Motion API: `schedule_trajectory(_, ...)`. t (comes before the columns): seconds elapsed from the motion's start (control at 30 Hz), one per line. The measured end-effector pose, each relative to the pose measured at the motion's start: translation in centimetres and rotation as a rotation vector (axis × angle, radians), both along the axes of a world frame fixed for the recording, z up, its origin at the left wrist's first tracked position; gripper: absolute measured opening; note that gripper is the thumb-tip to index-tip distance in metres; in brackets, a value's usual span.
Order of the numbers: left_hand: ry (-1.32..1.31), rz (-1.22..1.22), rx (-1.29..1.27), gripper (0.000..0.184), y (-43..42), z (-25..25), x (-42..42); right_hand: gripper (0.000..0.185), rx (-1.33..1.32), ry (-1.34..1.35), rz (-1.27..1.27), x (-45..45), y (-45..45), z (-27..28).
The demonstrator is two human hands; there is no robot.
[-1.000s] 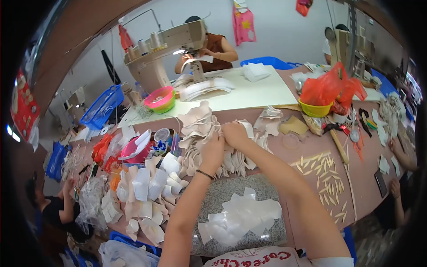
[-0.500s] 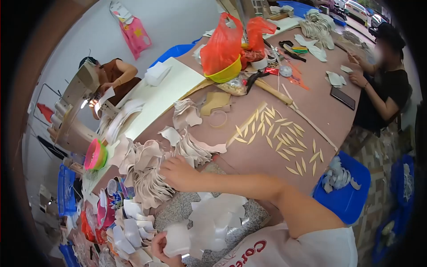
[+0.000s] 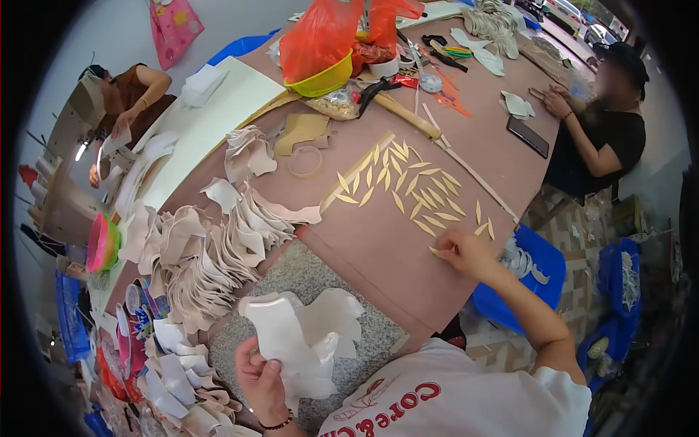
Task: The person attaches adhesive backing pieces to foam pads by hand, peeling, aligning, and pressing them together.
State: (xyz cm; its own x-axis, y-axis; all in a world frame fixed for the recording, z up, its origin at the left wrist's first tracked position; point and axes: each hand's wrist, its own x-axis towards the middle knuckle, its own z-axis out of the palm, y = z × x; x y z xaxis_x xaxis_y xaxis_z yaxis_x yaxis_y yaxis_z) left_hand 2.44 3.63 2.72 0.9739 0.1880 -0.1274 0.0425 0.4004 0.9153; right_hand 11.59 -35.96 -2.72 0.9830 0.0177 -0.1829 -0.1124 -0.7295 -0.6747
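My left hand (image 3: 261, 379) is closed with thumb and fingers on the edge of a white cut shoe-upper piece (image 3: 275, 320), held over a speckled stone slab (image 3: 309, 266). Other white pieces (image 3: 336, 317) overlap beside it. Out to the right, my right hand (image 3: 470, 255) pinches a small pale-yellow leaf-shaped strip (image 3: 437, 252) whose tip sticks out from the fingers. Just beyond that hand, several similar leaf-shaped strips (image 3: 426, 197) lie spread on the brown tabletop (image 3: 378, 262).
Stacked beige pieces (image 3: 196, 255) lie left of the slab, white pieces (image 3: 175, 379) below them. A yellow basket (image 3: 320, 84) with red bags stands at the back. A blue bin (image 3: 539, 280) is right of the table. One co-worker (image 3: 608, 124) sits right, another (image 3: 138, 95) at a sewing machine.
My right hand has left the beige stack and moved right to the leaf-shaped strips, now pinching one. My left hand and its white piece sit higher in view. The camera view has shifted.
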Motion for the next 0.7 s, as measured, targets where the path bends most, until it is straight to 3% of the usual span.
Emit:
schedule_trajectory(0.1,0.005,0.021,-0.057,0.035,0.2,-0.3,0.3,0.013,-0.096,-0.149,0.014,-0.8,0.8,-0.4)
schedule_trajectory(0.2,-0.055,0.062,-0.103,0.027,0.2,0.0,0.2,0.012,-0.126,-0.132,0.097,-0.2,0.0,-1.0)
schedule_trajectory(0.3,0.018,0.1,-0.001,0.022,0.5,0.7,-0.2,0.01,-0.185,-0.169,0.216,0.5,-1.0,-1.8)
schedule_trajectory(0.4,0.087,0.039,-0.066,0.021,1.2,1.0,-0.7,0.008,-0.304,-0.221,0.18,0.6,-0.4,0.2)
schedule_trajectory(0.53,0.135,0.049,-0.12,0.02,0.6,1.5,-0.6,0.006,-0.201,-0.278,0.161,1.2,1.8,2.6)
schedule_trajectory(0.6,-0.014,0.008,-0.209,0.021,0.0,0.6,-0.3,0.006,0.315,0.049,0.108,1.2,4.8,4.3)
schedule_trajectory(0.63,-0.011,0.017,-0.133,0.022,-0.5,0.3,-0.1,0.008,0.568,0.059,0.147,1.0,6.6,4.2)
schedule_trajectory(0.7,0.015,0.056,-0.021,0.024,-2.2,0.1,1.1,0.006,0.811,0.1,0.257,0.5,10.8,5.5)
